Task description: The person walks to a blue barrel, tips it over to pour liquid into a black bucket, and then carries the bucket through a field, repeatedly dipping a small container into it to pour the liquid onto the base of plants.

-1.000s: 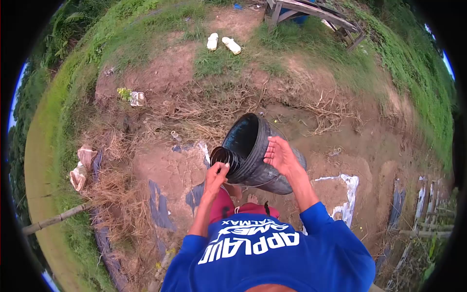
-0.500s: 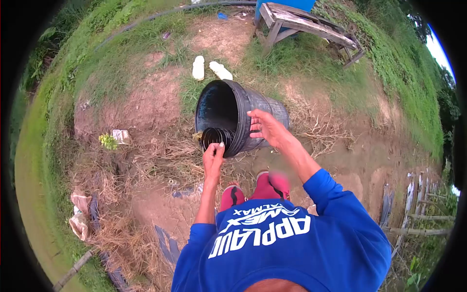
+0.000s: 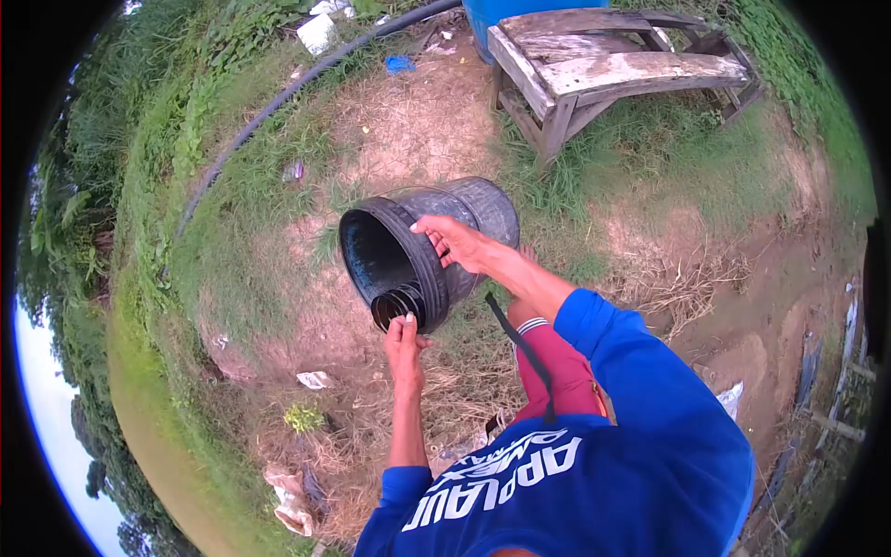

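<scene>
A large black bucket [image 3: 492, 209] lies tilted on its side in front of me, its mouth turned to the left. My right hand [image 3: 450, 243] grips its thick rim [image 3: 429, 278], fingers curled at the edge. At the lower part of the mouth is a small dark round container [image 3: 394, 304] with a shiny rim. My left hand [image 3: 405, 348] pinches that container at its near edge, thumb on top. The bucket's inner depth is dark, and I cannot see what it holds.
A weathered wooden bench [image 3: 631, 70] stands at the upper right, beside a blue barrel [image 3: 529, 14]. A dark hose [image 3: 269, 111] curves through grass at the upper left. Dry straw [image 3: 696, 278], a small yellow-green plant [image 3: 303, 418] and scraps of litter lie on the dirt.
My view has turned and moved forward, with bucket and container carried along. The white shoes are out of sight. My right hand's fingers, spread beside the rim before, now curl on it.
</scene>
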### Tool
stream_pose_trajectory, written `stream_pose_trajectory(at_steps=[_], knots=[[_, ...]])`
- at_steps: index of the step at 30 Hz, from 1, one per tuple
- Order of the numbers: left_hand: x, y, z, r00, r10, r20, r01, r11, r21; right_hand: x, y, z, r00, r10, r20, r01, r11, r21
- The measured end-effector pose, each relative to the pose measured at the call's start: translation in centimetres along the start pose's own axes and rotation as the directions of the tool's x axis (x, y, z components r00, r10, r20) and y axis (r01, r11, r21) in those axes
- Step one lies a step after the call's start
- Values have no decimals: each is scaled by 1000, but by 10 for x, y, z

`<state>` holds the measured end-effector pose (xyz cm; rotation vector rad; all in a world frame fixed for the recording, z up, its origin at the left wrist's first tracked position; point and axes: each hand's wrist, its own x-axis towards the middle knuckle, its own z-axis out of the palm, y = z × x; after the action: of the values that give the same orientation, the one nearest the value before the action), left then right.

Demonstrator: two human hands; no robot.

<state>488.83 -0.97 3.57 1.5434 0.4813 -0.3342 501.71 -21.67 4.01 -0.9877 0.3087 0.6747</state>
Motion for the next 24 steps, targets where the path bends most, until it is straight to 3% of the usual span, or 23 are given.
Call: stream_pose_trajectory(at_steps=[2, 4, 5, 8, 11, 12, 14, 17, 19, 21, 24], knots=[[57, 36, 12, 1000, -23, 0, 23, 999, 41, 55, -32, -31, 1000, 9, -29, -5, 991, 132], [96, 92, 15, 993, 97, -63, -87, 986, 145, 109, -56, -53, 999, 35, 10, -36, 978, 205], [115, 112, 18, 991, 105, -78, -98, 991, 94, 134, -62, -69, 999, 45, 29, -51, 966, 252], [149, 173, 13, 978, 150, -144, -139, 987, 84, 186, -77, -85, 995, 33, -93, 0, 941, 340], [160, 234, 8, 983, 129, -134, -119, 990, 80, 226, -72, -105, 966, 122, -228, -15, 908, 419], [165, 242, 2, 988, 119, -96, -106, 985, 133, 227, -71, -100, 965, 126, -230, -15, 901, 433], [183, 249, -11, 989, 136, -51, -124, 975, 186, 230, -65, -94, 823, 165, -544, 98, 901, 422], [208, 252, -20, 985, 157, 77, -172, 952, 255, 230, -22, -111, 780, 211, -589, 170, 835, 524], [244, 252, -13, 967, 160, 197, -191, 971, 147, 227, -11, -97, 738, 184, -649, 229, 837, 498], [268, 268, 5, 943, 130, 306, -214, 941, 261, 232, 10, -89, 713, 222, -665, 309, 751, 583], [289, 285, 31, 886, 123, 447, -262, 928, 266, 247, 43, -51, 739, 301, -602, 347, 596, 724]])
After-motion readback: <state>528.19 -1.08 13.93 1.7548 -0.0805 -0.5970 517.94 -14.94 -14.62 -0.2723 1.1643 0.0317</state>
